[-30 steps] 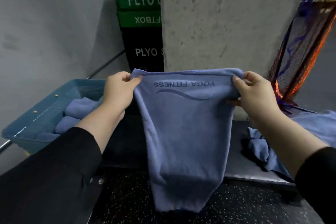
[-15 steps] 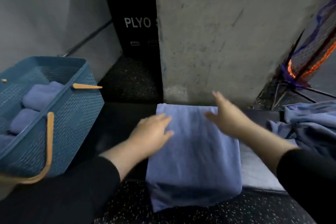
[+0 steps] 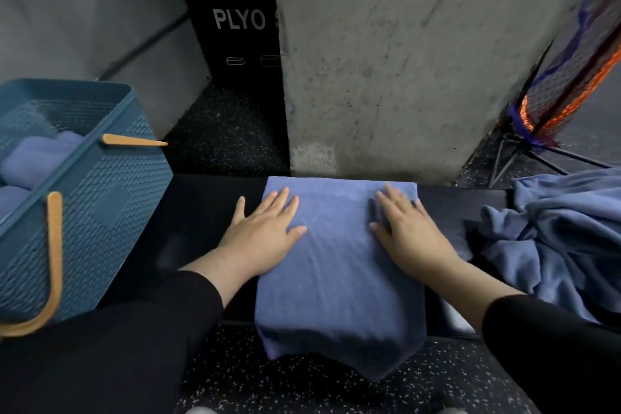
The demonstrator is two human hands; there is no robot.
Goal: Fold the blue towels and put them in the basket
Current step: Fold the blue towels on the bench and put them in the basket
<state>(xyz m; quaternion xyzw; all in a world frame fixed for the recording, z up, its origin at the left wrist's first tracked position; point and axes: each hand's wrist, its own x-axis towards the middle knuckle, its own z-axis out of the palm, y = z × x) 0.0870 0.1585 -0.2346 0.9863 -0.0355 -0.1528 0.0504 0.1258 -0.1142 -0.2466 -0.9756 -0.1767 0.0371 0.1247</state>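
A blue towel (image 3: pixel 339 282) lies flat across a black bench (image 3: pixel 188 232), its near end hanging over the front edge. My left hand (image 3: pixel 262 235) presses flat on the towel's left edge with straight fingers. My right hand (image 3: pixel 406 232) presses flat on its right side the same way. A teal woven basket (image 3: pixel 100 212) with tan handles stands at the left end of the bench and holds rolled blue towels (image 3: pixel 30 161). A heap of loose blue towels (image 3: pixel 554 239) sits at the right end.
A concrete pillar (image 3: pixel 386 60) rises just behind the bench. A black PLYO box (image 3: pixel 235 27) stands behind it to the left. A folded net on a metal stand (image 3: pixel 564 84) leans at the right. Speckled black floor (image 3: pixel 302 390) lies below.
The towel, held up by its top corners a second ago, now lies on the bench. Both hands have let go and come down flat onto it. The view has tilted downward.
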